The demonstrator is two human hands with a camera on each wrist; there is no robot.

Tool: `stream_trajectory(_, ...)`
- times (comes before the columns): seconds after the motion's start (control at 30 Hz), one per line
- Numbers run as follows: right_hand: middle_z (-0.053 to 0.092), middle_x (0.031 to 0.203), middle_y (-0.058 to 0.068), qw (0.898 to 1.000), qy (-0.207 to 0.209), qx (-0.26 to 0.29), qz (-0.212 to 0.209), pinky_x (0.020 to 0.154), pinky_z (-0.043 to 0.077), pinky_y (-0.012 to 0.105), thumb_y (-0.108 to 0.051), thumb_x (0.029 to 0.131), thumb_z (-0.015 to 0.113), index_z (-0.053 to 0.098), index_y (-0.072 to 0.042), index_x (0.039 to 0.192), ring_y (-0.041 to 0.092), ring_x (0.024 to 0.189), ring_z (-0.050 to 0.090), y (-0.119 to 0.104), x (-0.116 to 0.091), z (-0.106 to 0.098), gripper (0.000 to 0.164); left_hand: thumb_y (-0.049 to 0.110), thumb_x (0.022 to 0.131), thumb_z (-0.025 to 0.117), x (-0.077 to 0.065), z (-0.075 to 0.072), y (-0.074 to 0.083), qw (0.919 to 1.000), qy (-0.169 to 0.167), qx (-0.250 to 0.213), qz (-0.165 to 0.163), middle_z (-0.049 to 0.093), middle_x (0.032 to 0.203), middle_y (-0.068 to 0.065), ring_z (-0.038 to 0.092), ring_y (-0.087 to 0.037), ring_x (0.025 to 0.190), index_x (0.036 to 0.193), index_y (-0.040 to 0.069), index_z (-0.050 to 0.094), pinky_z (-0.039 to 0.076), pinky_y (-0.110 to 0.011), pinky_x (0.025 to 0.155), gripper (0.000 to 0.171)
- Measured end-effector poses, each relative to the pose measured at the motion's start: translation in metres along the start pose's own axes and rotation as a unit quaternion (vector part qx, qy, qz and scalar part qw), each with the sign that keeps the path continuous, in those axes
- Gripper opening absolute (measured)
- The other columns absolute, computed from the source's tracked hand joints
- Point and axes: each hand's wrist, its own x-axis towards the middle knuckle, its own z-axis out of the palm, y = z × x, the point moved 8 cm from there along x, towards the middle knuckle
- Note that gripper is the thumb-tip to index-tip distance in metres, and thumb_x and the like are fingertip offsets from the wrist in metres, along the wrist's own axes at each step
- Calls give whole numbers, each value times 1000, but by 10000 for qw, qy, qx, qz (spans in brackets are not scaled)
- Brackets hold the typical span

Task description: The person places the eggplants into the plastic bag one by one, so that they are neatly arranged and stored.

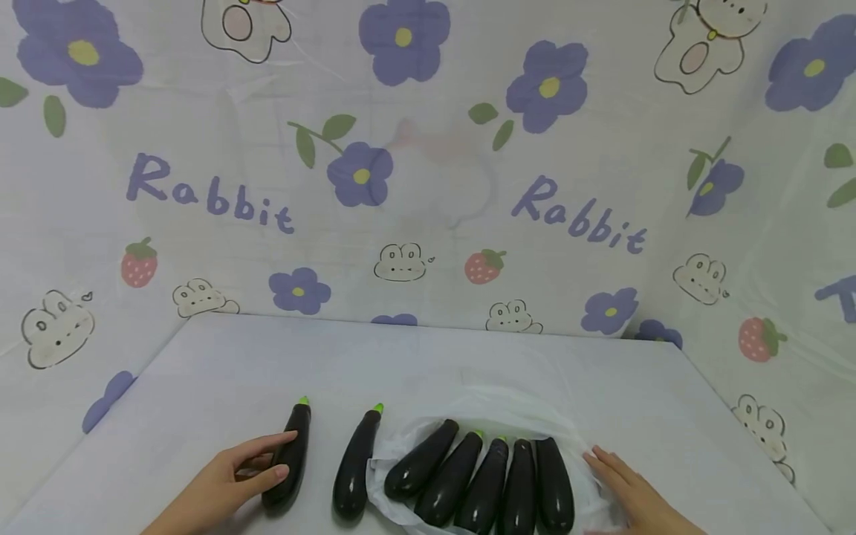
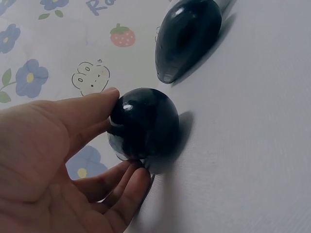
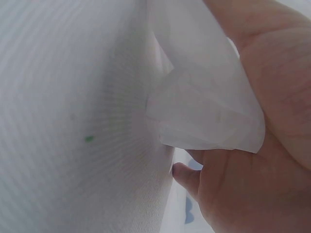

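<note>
My left hand [image 1: 234, 472] holds a dark eggplant [image 1: 296, 461] with a green tip, thumb on one side and fingers on the other. In the left wrist view the rounded end of this eggplant [image 2: 143, 124] faces the camera between thumb and fingers. A second eggplant [image 1: 357, 468] lies just right of it. Several more eggplants [image 1: 484, 483] lie side by side on a white plastic bag [image 1: 585, 475]. At the bag's right edge rests my right hand [image 1: 635, 494], fingers extended. Thin bag film [image 3: 209, 107] covers part of its palm in the right wrist view.
A white tabletop [image 1: 321, 357] carries everything. Printed cloth [image 1: 428, 215] with flowers, rabbits and strawberries hangs behind the table and along both sides. A tiny green scrap [image 3: 89, 139] lies on the white surface in the right wrist view.
</note>
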Motion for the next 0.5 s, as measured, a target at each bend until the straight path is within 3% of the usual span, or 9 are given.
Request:
stream_trajectory(0.27, 41, 140, 34, 10000, 35, 47, -26, 87, 40, 70, -42, 71, 84, 45, 10, 136, 56, 123, 40, -1, 1, -2, 92, 37, 98, 62, -2, 1, 0, 9998, 14, 176, -3, 42, 147, -20, 52, -34, 120, 149, 21, 46, 45, -52, 94, 56)
stream_trajectory(0.5, 40, 140, 35, 9999, -13, 156, 64, 87, 39, 72, -41, 71, 84, 44, 10, 137, 58, 124, 38, -2, 0, 0, 92, 36, 99, 60, -3, 0, 1, 9992, -71, 352, 169, 46, 144, -17, 52, -31, 116, 148, 21, 47, 48, -42, 84, 53)
